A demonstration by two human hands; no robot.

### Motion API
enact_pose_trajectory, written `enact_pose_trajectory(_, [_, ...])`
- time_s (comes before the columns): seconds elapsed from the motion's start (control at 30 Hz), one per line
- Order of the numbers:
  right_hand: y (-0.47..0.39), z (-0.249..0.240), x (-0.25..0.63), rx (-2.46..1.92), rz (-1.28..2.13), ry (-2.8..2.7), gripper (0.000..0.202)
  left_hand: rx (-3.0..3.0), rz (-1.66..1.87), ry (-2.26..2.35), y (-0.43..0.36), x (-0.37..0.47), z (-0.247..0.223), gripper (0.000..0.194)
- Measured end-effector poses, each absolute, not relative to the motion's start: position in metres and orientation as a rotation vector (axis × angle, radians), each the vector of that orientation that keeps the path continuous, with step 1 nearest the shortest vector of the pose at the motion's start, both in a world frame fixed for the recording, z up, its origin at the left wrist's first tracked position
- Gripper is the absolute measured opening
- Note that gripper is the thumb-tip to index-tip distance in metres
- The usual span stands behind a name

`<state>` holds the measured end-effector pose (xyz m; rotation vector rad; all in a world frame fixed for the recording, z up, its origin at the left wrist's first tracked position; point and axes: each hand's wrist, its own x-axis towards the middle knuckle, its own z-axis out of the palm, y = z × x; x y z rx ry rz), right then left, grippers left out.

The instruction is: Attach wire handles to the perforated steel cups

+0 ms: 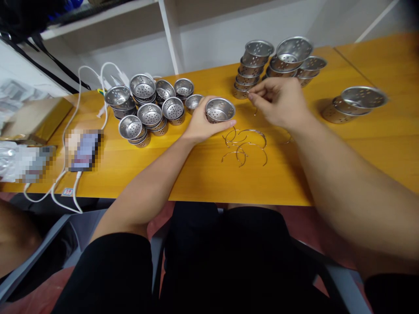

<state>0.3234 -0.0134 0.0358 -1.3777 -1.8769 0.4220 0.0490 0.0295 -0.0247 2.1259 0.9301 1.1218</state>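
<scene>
My left hand [200, 123] is wrapped round a perforated metal cup [220, 110], its open top facing up. To its right, my right hand [278, 99] is raised with thumb and forefinger pinched on a thin curved wire [254, 109], which is partly blurred. Several loose curved wires [250, 144] lie on the table between my forearms. Just behind my right hand stand stacks of metal cups [250, 65]. More stacked cups [149, 114] are grouped left of my left hand.
On the wooden table [196, 174], a pair of nested cups [360, 100] lies tilted at the right. A phone [85, 150] with white cables and a cardboard box [36, 117] are at the left. A shelf [170, 37] stands behind. Another person's limb [16, 235] shows at lower left.
</scene>
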Motion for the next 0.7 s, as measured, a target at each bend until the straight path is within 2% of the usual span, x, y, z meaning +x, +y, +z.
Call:
enact_pose_trajectory(0.2, [0.002,0.015,0.323,-1.097,0.457,-1.743,0.049,2.017,1.183,0.822,0.048,0.049,-0.041,0.105])
enact_pose_trajectory(0.3, [0.003,0.013,0.319,-1.085,0.496,-1.726,0.041,2.024,1.19,0.781,0.053,0.048,-0.047,0.105])
enact_pose_trajectory(0.47, [0.004,0.013,0.316,-1.094,0.496,-1.721,0.02,2.012,1.168,0.684,0.063,0.048,-0.056,0.094])
enact_pose_trajectory(0.7, [0.002,0.017,0.314,-1.092,0.482,-1.701,0.012,2.06,1.17,0.698,0.048,0.049,-0.043,0.1])
